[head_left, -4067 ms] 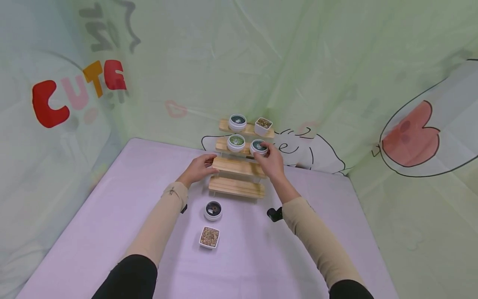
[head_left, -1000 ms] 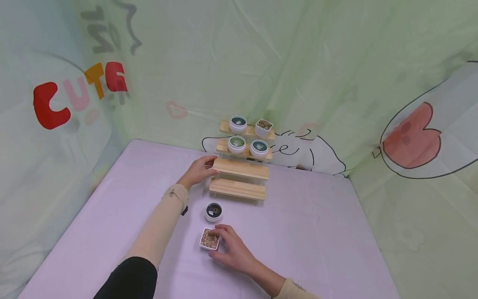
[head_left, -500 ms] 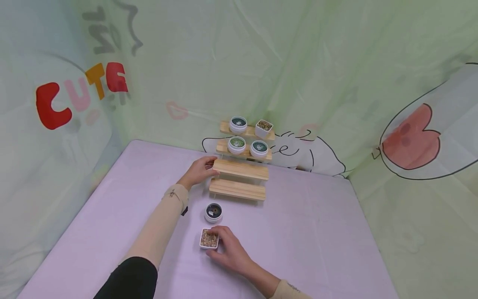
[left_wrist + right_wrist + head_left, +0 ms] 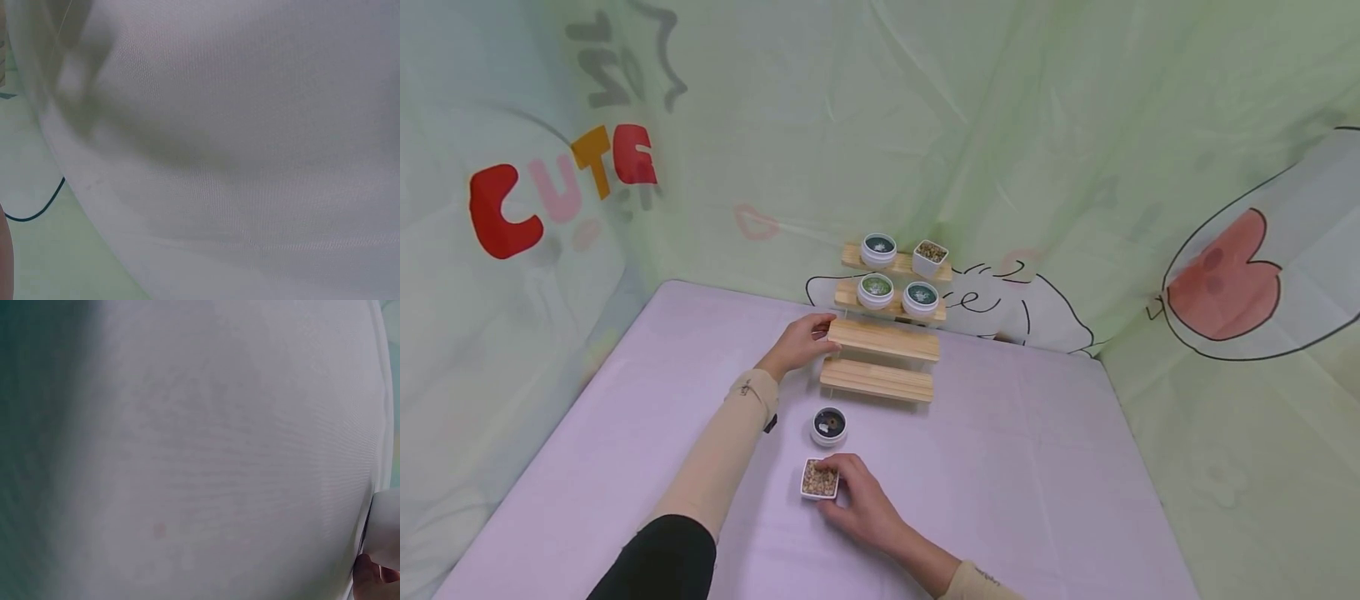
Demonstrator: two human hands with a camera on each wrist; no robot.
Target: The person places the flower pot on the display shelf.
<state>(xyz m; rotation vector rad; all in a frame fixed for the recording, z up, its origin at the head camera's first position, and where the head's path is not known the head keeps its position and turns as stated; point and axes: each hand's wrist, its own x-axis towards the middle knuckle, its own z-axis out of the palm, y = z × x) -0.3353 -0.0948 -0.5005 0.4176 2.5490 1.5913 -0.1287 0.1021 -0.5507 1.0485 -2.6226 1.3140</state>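
My left hand (image 4: 799, 342) grips the left end of a four-tier wooden display stand (image 4: 883, 338), thumb and fingers at the second board from the front. Near the table's front, my right hand (image 4: 863, 504) holds a small square white pot (image 4: 820, 481) filled with brown gravel, fingers at its rim and thumb at its near side. In the right wrist view a bit of the white pot (image 4: 382, 528) shows beside a fingertip. A round white pot (image 4: 829, 426) with a dark top stands between the square pot and the stand.
The top board bears a round white pot (image 4: 878, 249) and a square gravel-filled pot (image 4: 929, 257). One board lower are a green-topped round pot (image 4: 875, 290) and a dark teal-topped one (image 4: 921, 297). Printed fabric (image 4: 760, 150) hangs behind the lilac-covered table (image 4: 1000, 467).
My right hand has let go of the teal-topped pot on the stand, come down to the square gravel pot, and closed on it. The left hand stays at the stand.
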